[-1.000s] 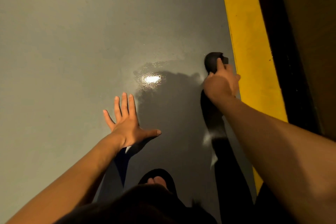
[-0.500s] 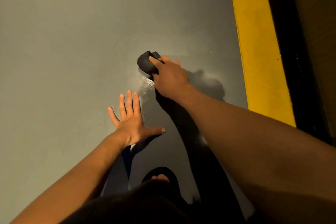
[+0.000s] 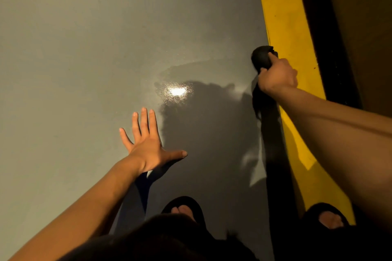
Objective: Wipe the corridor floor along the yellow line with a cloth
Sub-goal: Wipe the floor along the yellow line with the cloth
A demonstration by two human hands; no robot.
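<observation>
Two sandalled feet (image 3: 184, 210) are planted nearest the camera, and just ahead of them the left hand (image 3: 148, 146) lies flat on the grey corridor floor (image 3: 74, 48), fingers spread and thumb out, bracing. Farther out and to its right, the right hand (image 3: 275, 76) grips a bunched dark cloth (image 3: 262, 56) — half a second ago it was near the middle of the floor, just ahead of the left hand, and it has now swung back to the edge of the yellow line (image 3: 284, 23). A damp sheen and a bright glare (image 3: 177, 91) between the hands suggest this strip is wiped — the next pass likely lies farther along the line.
</observation>
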